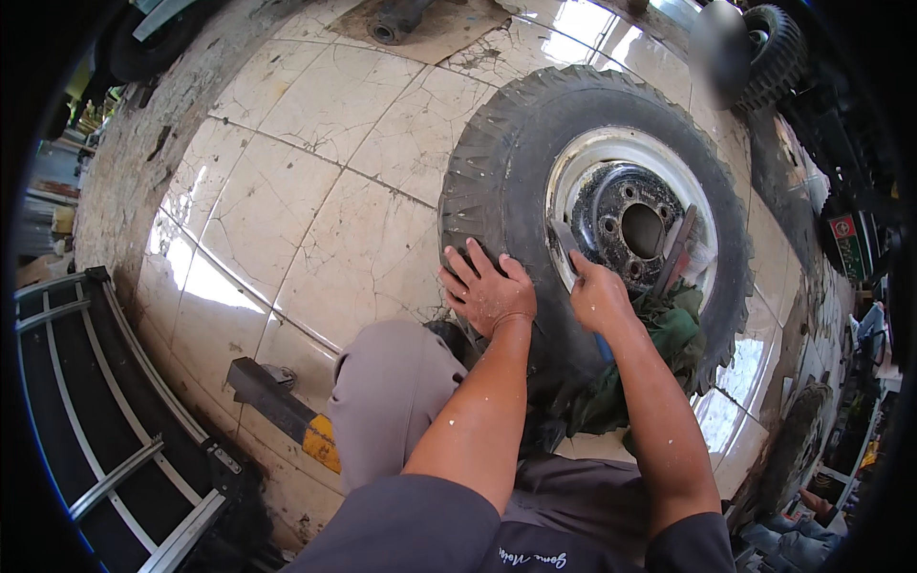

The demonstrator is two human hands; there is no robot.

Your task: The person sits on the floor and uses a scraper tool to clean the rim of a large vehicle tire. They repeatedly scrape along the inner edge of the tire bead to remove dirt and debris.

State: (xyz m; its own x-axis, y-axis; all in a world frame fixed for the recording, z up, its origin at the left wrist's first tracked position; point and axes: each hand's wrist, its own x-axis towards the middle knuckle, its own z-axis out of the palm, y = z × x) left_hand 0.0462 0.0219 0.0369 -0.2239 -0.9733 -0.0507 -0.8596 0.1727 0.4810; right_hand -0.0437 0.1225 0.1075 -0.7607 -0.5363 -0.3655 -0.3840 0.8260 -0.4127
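Note:
A large black tyre (516, 181) with deep tread blocks lies on its side in front of me. It is on a wheel with a worn white rim (621, 140) and a black, bolt-holed centre (611, 196). My left hand (490, 291) rests on the tyre's near-left sidewall, fingers spread. In my right hand (600, 296) is a flat grey metal tool (564, 244), its end against the rim's inner edge. Something blue shows below that hand, perhaps its handle. Another long, flat, dark tool (678, 248) leans inside the rim, beside a green cloth (673, 329) draped over the tyre.
A black rack with silver bars (105, 382) stands at the left. Near my knee lies a dark metal bar with a yellow part (322, 439). A metal part sits on cardboard (449, 29) at the far side. Another tyre (774, 57) is at the far right.

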